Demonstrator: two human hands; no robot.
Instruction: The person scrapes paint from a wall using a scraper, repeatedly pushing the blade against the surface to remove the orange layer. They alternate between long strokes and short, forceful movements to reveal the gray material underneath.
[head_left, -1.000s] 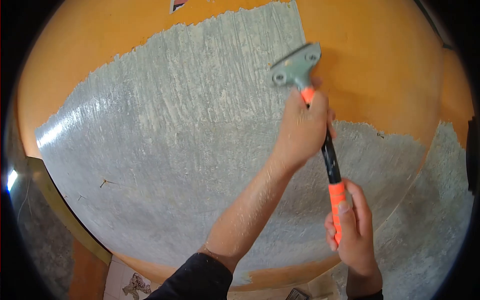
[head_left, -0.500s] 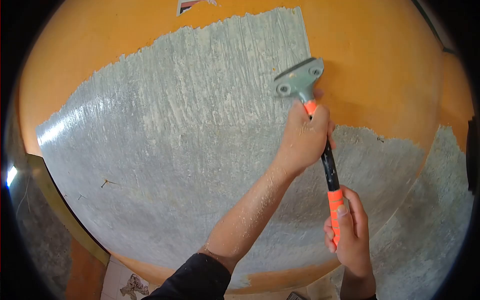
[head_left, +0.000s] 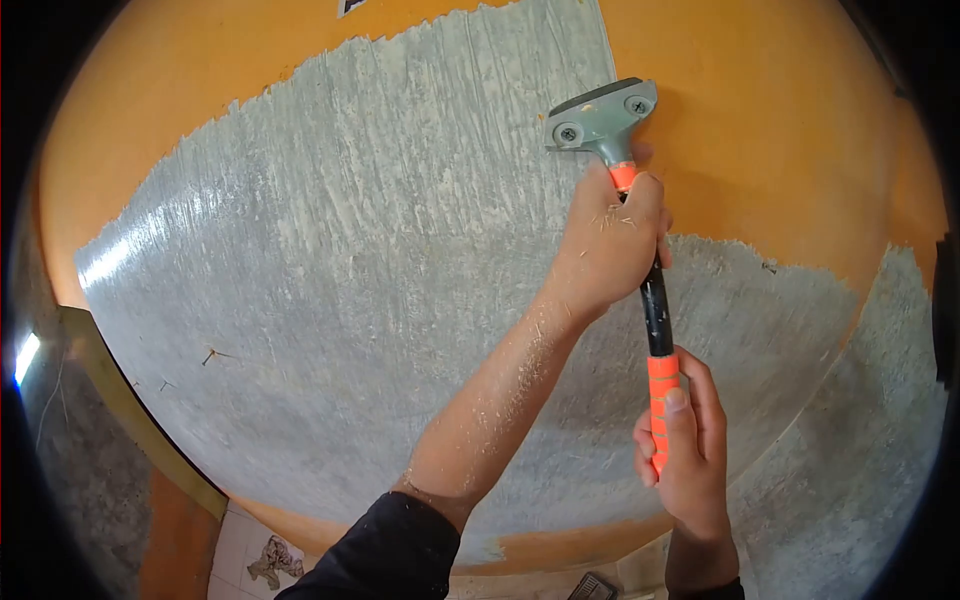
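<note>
A long-handled scraper (head_left: pixel 655 310) lies against the wall, its wide grey-green head at the top and its black shaft running down to an orange grip. My left hand (head_left: pixel 612 240) is wrapped round the upper shaft, just below the head. Lower down, my right hand (head_left: pixel 690 430) holds the orange grip, thumb along it. The head touches the border between orange paint (head_left: pixel 740 160) and the bared grey wall surface (head_left: pixel 400 290). Pale flakes stick to my left hand and forearm.
A nail (head_left: pixel 208 356) sticks out of the grey wall at the left. Crumpled debris (head_left: pixel 275 562) lies on the tiled floor at the bottom left. A dark slatted object (head_left: pixel 593 587) is at the bottom edge. Another wall section (head_left: pixel 860 450) stands at the right.
The scraper and both hands have moved up the wall a little. The view has also shifted slightly.
</note>
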